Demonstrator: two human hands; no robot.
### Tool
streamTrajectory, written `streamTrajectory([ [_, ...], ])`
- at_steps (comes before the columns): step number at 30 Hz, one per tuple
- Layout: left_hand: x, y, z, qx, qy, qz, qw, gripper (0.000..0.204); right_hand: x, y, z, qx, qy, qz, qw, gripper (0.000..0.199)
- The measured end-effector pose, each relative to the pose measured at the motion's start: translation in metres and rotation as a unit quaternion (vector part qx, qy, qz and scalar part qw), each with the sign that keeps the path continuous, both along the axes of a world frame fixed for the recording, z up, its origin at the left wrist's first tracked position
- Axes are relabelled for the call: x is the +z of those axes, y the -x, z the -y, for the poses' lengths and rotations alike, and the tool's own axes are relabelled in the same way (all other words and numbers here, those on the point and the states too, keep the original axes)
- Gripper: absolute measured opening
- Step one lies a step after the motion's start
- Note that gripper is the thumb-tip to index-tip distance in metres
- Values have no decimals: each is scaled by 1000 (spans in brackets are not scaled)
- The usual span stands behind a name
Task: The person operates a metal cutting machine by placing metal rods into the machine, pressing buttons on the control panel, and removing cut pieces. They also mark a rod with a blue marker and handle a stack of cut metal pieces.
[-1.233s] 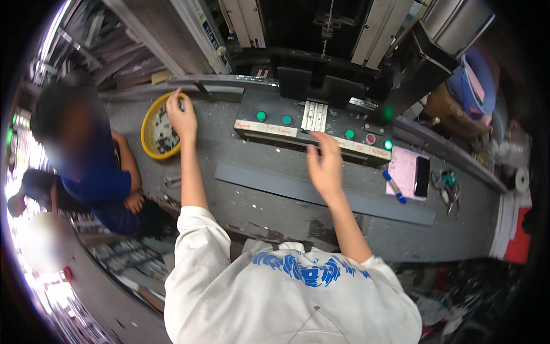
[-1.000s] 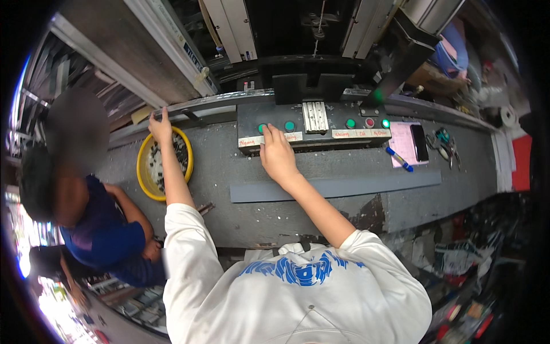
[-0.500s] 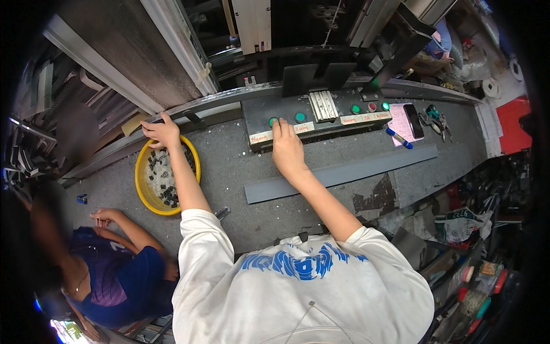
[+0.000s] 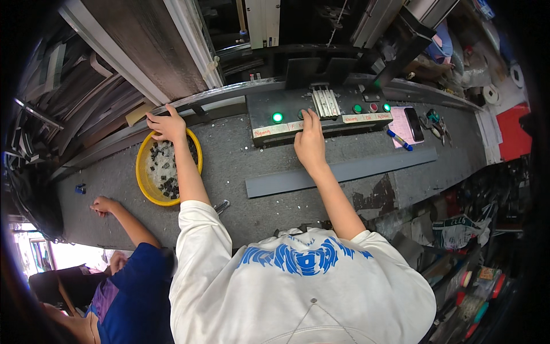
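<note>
Head view: a long black control box (image 4: 332, 127) sits on the grey bench (image 4: 229, 166), and the clock directions below are taken from it. The wearer's right hand (image 4: 310, 140) comes in from five o'clock, its fingertips at the partly covered second button (image 4: 301, 114); whether they press cannot be told. That hand grips nothing, its front fingers stretched out close together. Left of them on the box shines a lit green button (image 4: 278, 117); right of them stand a ridged silver block (image 4: 325, 104), a green button (image 4: 357, 108), a red button (image 4: 373, 107) and a lit end button (image 4: 387, 107).

The two hands are well apart. The left hand (image 4: 168, 126), at nine o'clock, is spread loosely above the far rim of a yellow basin (image 4: 140, 172); contact with that rim is unclear. The basin, between eight and nine o'clock, holds small dark and pale pieces.

Between five and six o'clock a flat grey strip (image 4: 349, 172) lies on the bench, apart from the box. Toward three o'clock come a pink sheet (image 4: 399, 119) with a dark phone (image 4: 413, 122) on it, a blue marker (image 4: 399, 140) at its near edge, and hand tools (image 4: 438, 126) farther out. Between seven and eight o'clock, beyond the basin, a co-worker in blue (image 4: 140, 292) rests an arm on the bench.
</note>
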State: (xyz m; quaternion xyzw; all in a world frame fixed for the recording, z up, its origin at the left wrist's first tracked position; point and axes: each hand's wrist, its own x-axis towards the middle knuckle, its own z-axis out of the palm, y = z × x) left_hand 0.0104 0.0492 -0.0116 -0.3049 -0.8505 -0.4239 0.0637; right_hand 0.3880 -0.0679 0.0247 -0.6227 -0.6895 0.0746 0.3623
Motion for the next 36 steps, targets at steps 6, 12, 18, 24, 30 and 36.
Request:
streamTrajectory([
  [6,0,-3,9,-2,-5,-19,1000,88,-1,-4,-5,10,-7,56,998,53],
  [12,-4,-2,9,19,3,-44,999,86,-5,-5,-8,10,-4,73,997,49],
  [18,-6,-2,9,25,-5,-43,999,85,2,-5,-12,10,29,147,989,49],
  [24,-7,1,8,32,10,-56,998,85,33,-59,-12,87,-1,-99,991,42],
  [30,-7,4,6,28,24,-42,998,84,23,-135,-28,-146,-14,-23,989,41],
  [36,-8,5,7,19,13,-47,999,85,-3,-149,-23,-125,-54,-18,991,42],
])
